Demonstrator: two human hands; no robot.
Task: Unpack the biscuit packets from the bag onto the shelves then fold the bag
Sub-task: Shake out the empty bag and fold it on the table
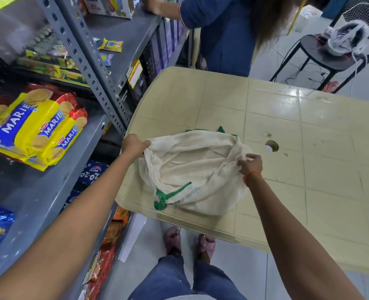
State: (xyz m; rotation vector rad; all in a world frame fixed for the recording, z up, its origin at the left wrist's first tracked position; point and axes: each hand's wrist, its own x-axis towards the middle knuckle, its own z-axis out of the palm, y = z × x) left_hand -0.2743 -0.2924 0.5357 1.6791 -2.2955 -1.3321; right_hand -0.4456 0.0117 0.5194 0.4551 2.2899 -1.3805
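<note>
"MARIE" biscuit packets [36, 126] sit shelved; the left hand [133, 146] and right hand [251, 164] both pinch the cloth bag's [192, 169] rim.

A cream cloth bag [192, 172] with green trim lies open on the near left corner of a beige table [298, 131]. The left hand [133, 146] pinches its left rim, the right hand [250, 164] its right rim. Left of the table, yellow Marie biscuit packets [34, 126] sit on a grey shelf [38, 191]. A second person [220, 29] stands at the far side.
</note>
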